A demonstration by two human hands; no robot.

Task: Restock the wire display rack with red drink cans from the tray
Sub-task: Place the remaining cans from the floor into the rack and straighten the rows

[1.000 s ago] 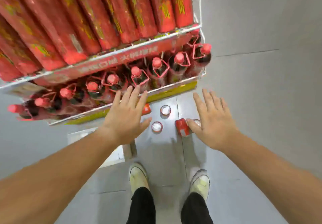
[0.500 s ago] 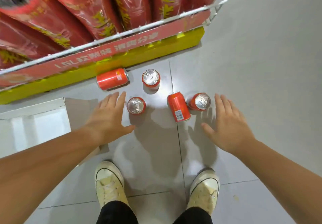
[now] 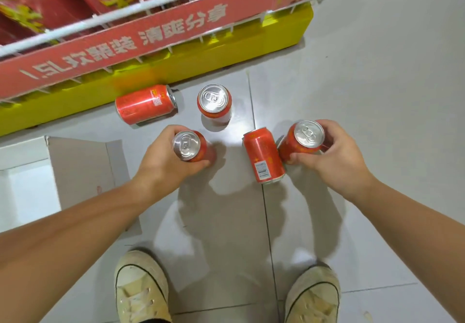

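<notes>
Several red drink cans are on the grey floor below the wire display rack (image 3: 161,3). My left hand (image 3: 163,159) grips an upright can (image 3: 187,145) from its left side. My right hand (image 3: 332,151) holds a tilted can (image 3: 305,139), fingers curled round it. Between my hands a can (image 3: 263,155) lies on its side, barcode up. Another can (image 3: 214,102) stands upright farther away, and one more can (image 3: 146,103) lies on its side against the rack's yellow base (image 3: 226,53).
A white cardboard tray (image 3: 78,169) sits on the floor at the left. The rack holds red packaged goods behind a red banner (image 3: 141,41). My two pale sneakers (image 3: 141,290) stand at the bottom. Grey floor tiles stretch to the right.
The view has dropped closer to the floor. Both hands, spread open above the cans before, have come down and each has closed round a can.
</notes>
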